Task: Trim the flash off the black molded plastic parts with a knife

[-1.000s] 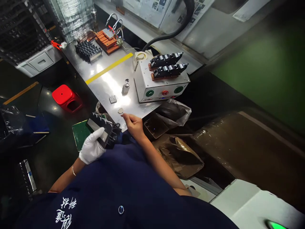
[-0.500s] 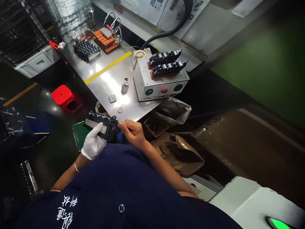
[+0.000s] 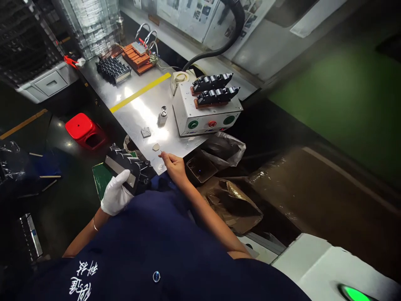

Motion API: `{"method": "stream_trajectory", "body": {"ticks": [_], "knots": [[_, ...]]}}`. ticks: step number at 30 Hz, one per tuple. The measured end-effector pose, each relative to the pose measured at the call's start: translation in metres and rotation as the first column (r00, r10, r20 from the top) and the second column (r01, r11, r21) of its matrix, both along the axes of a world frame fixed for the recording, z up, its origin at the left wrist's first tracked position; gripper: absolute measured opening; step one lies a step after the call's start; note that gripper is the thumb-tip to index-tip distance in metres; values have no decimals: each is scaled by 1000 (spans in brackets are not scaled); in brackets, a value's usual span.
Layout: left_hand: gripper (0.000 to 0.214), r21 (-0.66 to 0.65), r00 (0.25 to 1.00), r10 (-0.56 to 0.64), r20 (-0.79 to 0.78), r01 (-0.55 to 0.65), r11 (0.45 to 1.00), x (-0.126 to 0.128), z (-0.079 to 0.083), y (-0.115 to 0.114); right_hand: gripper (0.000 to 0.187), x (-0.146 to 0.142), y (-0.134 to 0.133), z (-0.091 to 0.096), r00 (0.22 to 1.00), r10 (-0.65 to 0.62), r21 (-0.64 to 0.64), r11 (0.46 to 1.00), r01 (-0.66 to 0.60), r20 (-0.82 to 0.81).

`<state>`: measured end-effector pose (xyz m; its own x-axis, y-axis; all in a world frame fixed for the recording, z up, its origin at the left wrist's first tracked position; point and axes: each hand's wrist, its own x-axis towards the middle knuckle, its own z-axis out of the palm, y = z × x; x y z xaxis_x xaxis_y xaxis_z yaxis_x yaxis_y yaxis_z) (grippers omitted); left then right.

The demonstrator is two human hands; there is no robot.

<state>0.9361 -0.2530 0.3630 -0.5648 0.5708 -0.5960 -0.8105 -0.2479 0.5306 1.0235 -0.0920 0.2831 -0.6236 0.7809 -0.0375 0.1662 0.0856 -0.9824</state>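
Observation:
My left hand, in a white glove, grips a black moulded plastic part with a pale flat strip along its face; the thumb presses on that strip. My bare right hand is closed in a pinch just to the right of the part, apart from it. A thin tip shows at its fingertips, too small to name. Just beyond those fingers a small beige piece lies on the metal table. A square grey piece and a small bottle with a metal top are farther back.
A white control box with buttons carries two black parts. At the back are an orange fixture and several stacked black parts. A red stool stands left, bagged bins right.
My right hand has moved away from the black part, up toward the beige piece. The left hand has tilted the part, so more of its ribbed upper side shows.

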Motion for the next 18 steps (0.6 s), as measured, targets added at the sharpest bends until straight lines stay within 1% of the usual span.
{"method": "stream_trajectory", "body": {"ticks": [2,3,5,7,10,14,18], "knots": [[46,5,991,-6,-133,7,1000,-1,-2,-2,55,9,-1,15,990,131,34,991,-129,-47],[50,-1,981,-2,-192,1,1000,-2,-3,-1,52,13,-3,24,976,206,59,978,-202,-75],[57,-12,953,21,-301,-26,1000,-3,-3,0,46,20,-10,44,934,337,102,940,-327,-114],[60,-23,922,43,-386,-56,998,-2,-3,3,45,24,-15,59,898,421,122,905,-407,-128],[66,-67,884,37,-465,-76,995,1,-1,5,48,26,-18,69,878,462,143,884,-445,-127],[60,-168,834,-34,-551,-70,983,3,-2,3,49,27,-16,68,875,469,157,879,-449,-121],[51,-236,794,-87,-601,-72,969,0,-9,-3,51,27,-14,66,876,471,124,880,-458,-105]]}}
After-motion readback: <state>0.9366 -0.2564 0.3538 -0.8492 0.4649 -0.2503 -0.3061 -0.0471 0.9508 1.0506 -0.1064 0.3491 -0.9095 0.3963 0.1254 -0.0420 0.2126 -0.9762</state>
